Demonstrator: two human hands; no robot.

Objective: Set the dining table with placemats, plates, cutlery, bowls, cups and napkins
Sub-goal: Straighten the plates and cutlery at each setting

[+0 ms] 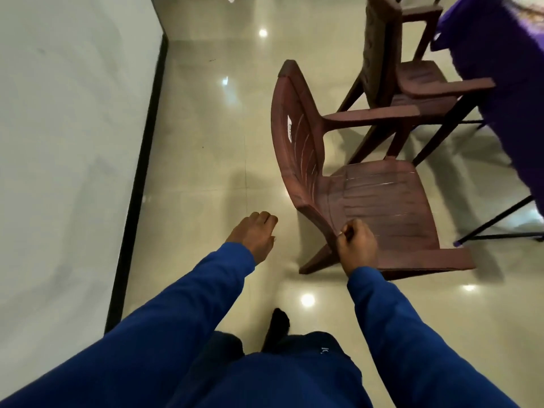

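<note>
We find almost nothing that reads. A small white sticker (290, 124) sits on the inner face of the backrest of the nearer brown plastic chair (379, 198); dark marks show on it, but they are too blurred for us to make out. On the blue trousers (309, 363) near the bottom edge we see a tiny pale mark (323, 351), perhaps a letter or two, which we cannot read with any certainty.

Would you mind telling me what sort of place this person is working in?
Probably a dining room in a home or hall. Brown plastic armchairs stand in a row along a table draped in a purple cloth, on a glossy tiled floor. The right hand grips the nearest chair's backrest; the left hand holds nothing.
</note>
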